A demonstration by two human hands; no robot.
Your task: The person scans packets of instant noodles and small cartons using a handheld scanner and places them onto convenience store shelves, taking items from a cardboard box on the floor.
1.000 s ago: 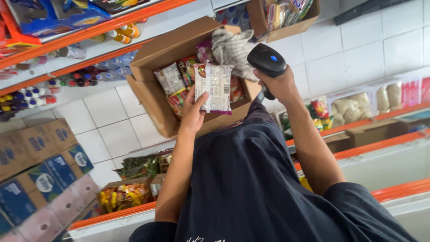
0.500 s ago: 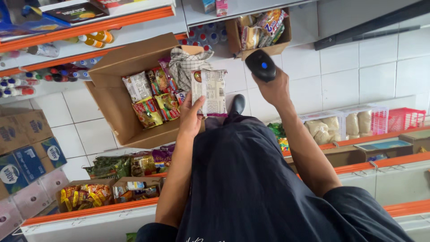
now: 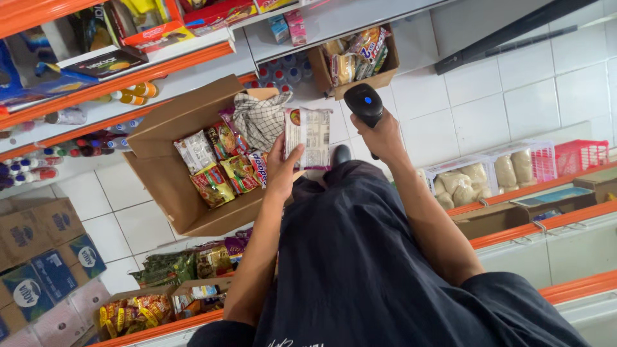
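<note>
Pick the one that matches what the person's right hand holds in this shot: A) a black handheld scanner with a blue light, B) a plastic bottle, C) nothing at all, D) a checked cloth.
A: the right hand grips a black handheld scanner with a blue light on top, aimed toward the snack packet that the left hand holds up above the open cardboard box.

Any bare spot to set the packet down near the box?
Bare white floor tile right of the scanner, and tile left of the cardboard box. The box itself is crowded with snack packs and a checked cloth.
</note>
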